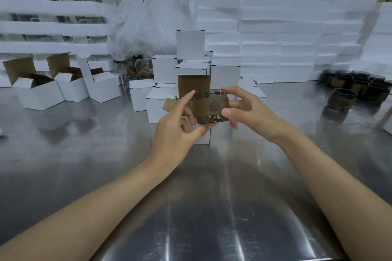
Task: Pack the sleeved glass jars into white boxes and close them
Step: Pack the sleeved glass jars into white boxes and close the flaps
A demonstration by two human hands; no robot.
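1. Steel surface (201,207) nearest me, both forearms reaching across it.
2. My left hand (178,131) cups the sleeved jar (212,107) from below, forefinger straight.
3. My right hand (246,110) pinches the jar's side, thumb in front.
4. Jar held above an open white box (203,135), flap up.
5. Further back: closed boxes (165,70), foam stacks (275,38), more sleeved jars (356,87) far right.
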